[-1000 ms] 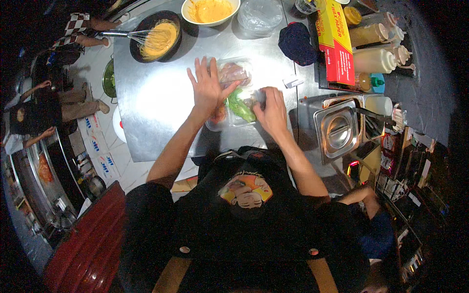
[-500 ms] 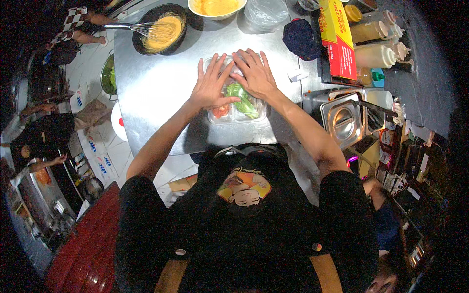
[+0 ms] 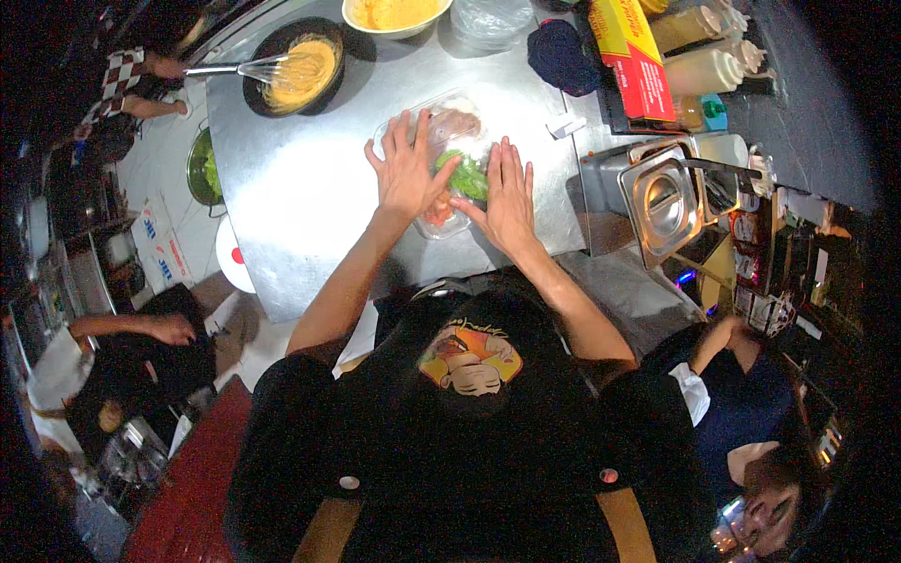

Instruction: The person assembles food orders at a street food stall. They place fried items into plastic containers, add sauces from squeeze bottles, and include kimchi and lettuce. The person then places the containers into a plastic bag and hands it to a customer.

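On the steel table lies a clear plastic takeaway container (image 3: 458,229), its clear lid on top. Through it show green leaves (image 3: 462,178), chopped orange-red pieces (image 3: 437,212) like tomato, and something brown at the far end (image 3: 457,124). My left hand (image 3: 406,174) is spread flat over the container's left side, thumb reaching toward the leaves. Along the right side my right hand (image 3: 508,202) rests with fingers stretched out and thumb at the near edge. Neither hand grips anything. Whether the lid is fully seated cannot be made out.
Behind stand a black bowl (image 3: 260,86) of orange sauce with a whisk (image 3: 221,68), a white bowl (image 3: 398,34) and a dark cloth (image 3: 563,58). To the right are a yellow-red box (image 3: 636,70), squeeze bottles (image 3: 704,72) and a steel lid (image 3: 663,199). Co-workers are on both sides.
My right hand has slid nearer from the container's far part to its right side. The container now sits turned slightly, uncovering its brown contents. A co-worker at right has come further into view.
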A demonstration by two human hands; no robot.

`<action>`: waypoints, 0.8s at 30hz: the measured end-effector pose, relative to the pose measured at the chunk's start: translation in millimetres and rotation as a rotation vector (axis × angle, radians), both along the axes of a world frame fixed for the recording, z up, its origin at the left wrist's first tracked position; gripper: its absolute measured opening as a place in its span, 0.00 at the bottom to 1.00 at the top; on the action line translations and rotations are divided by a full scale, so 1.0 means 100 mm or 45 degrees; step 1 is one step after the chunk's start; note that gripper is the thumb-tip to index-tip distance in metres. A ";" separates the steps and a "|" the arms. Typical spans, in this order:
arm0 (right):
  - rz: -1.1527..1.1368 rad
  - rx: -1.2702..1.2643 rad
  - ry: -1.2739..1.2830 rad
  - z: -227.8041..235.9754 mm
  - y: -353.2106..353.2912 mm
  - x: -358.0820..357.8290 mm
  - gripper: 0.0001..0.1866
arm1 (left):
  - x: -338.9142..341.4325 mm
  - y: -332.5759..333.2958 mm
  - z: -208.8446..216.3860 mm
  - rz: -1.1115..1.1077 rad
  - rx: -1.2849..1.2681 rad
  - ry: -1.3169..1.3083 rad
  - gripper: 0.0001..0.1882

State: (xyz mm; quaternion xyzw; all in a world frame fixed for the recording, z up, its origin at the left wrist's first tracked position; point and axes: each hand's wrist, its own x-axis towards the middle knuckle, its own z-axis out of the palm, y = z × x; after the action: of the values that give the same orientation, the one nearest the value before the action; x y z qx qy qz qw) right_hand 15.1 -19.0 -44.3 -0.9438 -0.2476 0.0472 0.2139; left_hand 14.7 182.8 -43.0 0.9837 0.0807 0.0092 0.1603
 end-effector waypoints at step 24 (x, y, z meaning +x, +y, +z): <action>0.050 0.068 -0.085 -0.04 0.10 0.22 0.44 | 0.27 0.13 0.19 -0.307 0.016 0.008 0.24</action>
State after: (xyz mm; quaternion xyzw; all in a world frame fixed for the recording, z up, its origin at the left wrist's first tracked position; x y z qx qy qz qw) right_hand 37.2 -8.8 -48.3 -0.9338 -0.2742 0.0131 0.2295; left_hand 41.2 196.0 -23.8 0.9873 -0.0376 -0.0128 0.1536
